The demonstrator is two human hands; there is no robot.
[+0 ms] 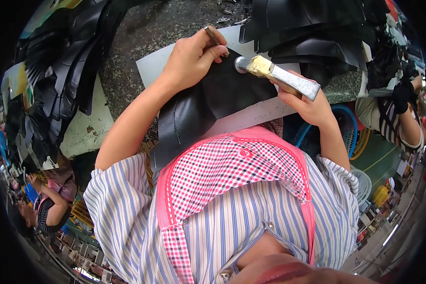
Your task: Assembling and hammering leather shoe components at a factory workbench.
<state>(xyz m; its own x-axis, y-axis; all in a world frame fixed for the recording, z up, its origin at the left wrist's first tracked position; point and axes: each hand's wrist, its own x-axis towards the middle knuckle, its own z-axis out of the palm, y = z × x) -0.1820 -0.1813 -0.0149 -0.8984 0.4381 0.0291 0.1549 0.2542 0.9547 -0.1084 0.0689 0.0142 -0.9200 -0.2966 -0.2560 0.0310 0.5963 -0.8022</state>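
My left hand (187, 61) is closed around a short metal punch (210, 33), its lower end close to the edge of a black leather piece (241, 90). My right hand (315, 108) grips a hammer with a silver metal head (293, 81) and yellow wrapping near its striking face. That face hangs just right of the punch, over the leather; the handle is mostly hidden by the head and my hand. The leather lies on a white board (150, 71), and a stitched flap of it (177, 123) drapes over the near edge toward my apron.
Black leather pieces lie in stacks at the left (71, 71) and far right (312, 31) of the speckled stone tabletop (130, 47). Small metal parts (226, 20) rest at the far side. A blue basket (346, 130) stands lower right. Other people sit at left (57, 206) and right (409, 123).
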